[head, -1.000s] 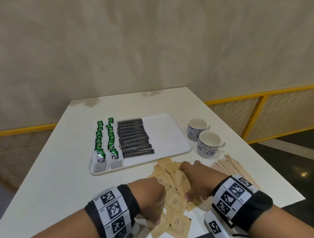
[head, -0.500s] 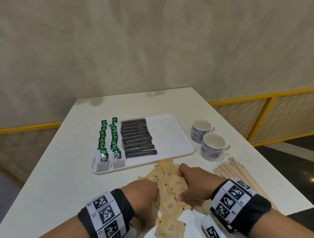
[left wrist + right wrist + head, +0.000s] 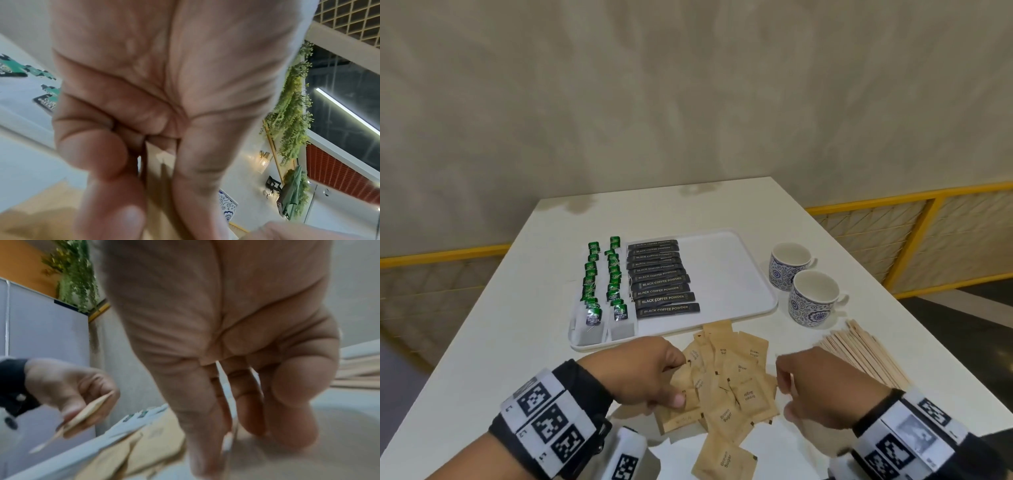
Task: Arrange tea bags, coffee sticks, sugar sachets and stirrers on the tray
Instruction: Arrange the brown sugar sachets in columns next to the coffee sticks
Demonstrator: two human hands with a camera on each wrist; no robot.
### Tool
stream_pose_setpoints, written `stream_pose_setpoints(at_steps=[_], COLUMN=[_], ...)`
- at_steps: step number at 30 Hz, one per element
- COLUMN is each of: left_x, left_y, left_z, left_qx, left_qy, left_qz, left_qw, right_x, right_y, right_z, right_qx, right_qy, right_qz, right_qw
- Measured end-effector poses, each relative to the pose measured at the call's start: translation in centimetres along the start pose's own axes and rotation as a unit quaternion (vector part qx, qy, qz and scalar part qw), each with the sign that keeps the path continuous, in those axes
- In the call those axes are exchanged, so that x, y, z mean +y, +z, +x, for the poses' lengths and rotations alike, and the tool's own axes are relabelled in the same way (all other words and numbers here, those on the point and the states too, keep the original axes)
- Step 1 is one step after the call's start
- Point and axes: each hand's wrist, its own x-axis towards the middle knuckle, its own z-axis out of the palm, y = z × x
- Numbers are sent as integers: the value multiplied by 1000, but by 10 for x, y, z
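Note:
Brown sugar sachets (image 3: pixel 736 377) lie in a loose pile on the white table, just in front of the white tray (image 3: pixel 726 274). On the tray's left stand two columns of green tea bags (image 3: pixel 616 291), with a row of black coffee sticks (image 3: pixel 661 281) beside them. My left hand (image 3: pixel 681 380) is at the pile's left edge and pinches a few sachets (image 3: pixel 88 413) between thumb and fingers. My right hand (image 3: pixel 782 394) hovers at the pile's right edge, fingers pointing down and loosely curled, with nothing seen in them. Wooden stirrers (image 3: pixel 859 353) lie in a heap to the right.
Two blue-patterned cups (image 3: pixel 789 265) (image 3: pixel 815 296) stand right of the tray, behind the stirrers. The tray's right half is bare. A single sachet (image 3: pixel 722 462) lies near the table's front edge. The table ends close on the right.
Both hands were bunched together over the pile. They have since drawn apart, the left with sachets pinched at the pile's left, the right out to its right edge.

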Motion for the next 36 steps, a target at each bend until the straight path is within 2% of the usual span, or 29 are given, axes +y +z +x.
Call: stream_pose_setpoints(at_steps=[4,8,13,16,18,21,23,25,28,30,31,33,36], left_x=[-1,-5,-5,-7,-7,-1,4,6,5,3,0,-5,-15], left_y=[3,2,-7,-12,-13,-13,-11,-7,-1,1,2,2,-1], left_z=[1,0,-9,-14,-16,-19,-21,-20,-19,-18,-18,-20,-26], left_qx=[-4,-12,-5,3,13,23,15,18,59,86,93,105,136], left_qy=[-12,-31,-33,-8,18,53,75,80,82,81,78,70,44], left_qz=[24,32,-56,-118,-182,-315,-398,-433,-403,-384,-376,-364,-363], left_qw=[1000,999,998,993,983,947,914,898,910,916,919,923,921], right_x=[13,30,32,8,-20,-56,-70,-76,-80,-82,-83,-80,-66], right_y=[8,2,-7,-19,-30,-35,-32,-30,-27,-24,-23,-25,-38], right_z=[3,11,12,-1,-10,-8,-1,6,9,8,7,6,15], right_qx=[22,35,67,74,23,-33,-23,-2,0,-38,-65,-102,-59], right_qy=[14,25,34,-32,-90,-132,-132,-131,-125,-120,-124,-135,-107], right_qz=[-1,-50,-95,23,135,248,332,390,419,433,425,348,105], right_qw=[1000,998,993,996,987,959,934,911,900,892,895,922,987])
